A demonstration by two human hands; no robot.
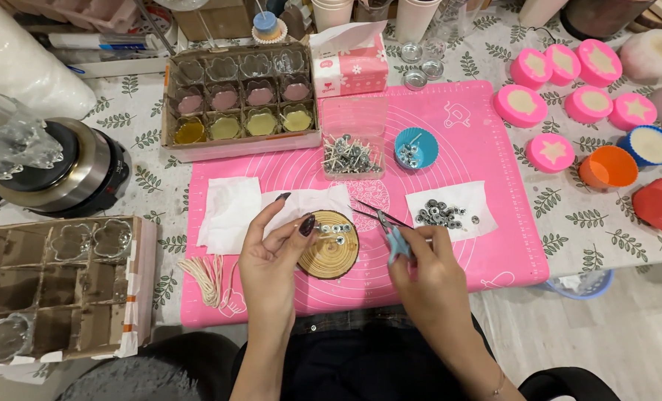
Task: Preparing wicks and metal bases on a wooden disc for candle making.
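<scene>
Left hand: fingers loosely curled, thumb and forefinger closing as a grip at the near-left edge of a round wooden slice; whether they pinch one of the small metal wick tabs lined up across the slice cannot be told. Right hand: grip pressed around small blue-handled pliers, whose tips point up and left, just beside the slice's right edge and apart from the tabs. Both hands work over a pink silicone mat on the counter.

Surroundings: white paper napkins lie left of and behind the slice; a coil of pale wick string lies near the left wrist; a napkin to the right carries a heap of loose metal tabs. Nothing lies between the pliers and the slice.

Containers: a clear plastic box holds tabbed wicks; a blue silicone cup holds more metal pieces; a cardboard tray holds flower-shaped glass cups, some filled pink, some yellow. A second cardboard tray at the left holds glass cups. Pink moulds with pale wax sit at the right.
</scene>
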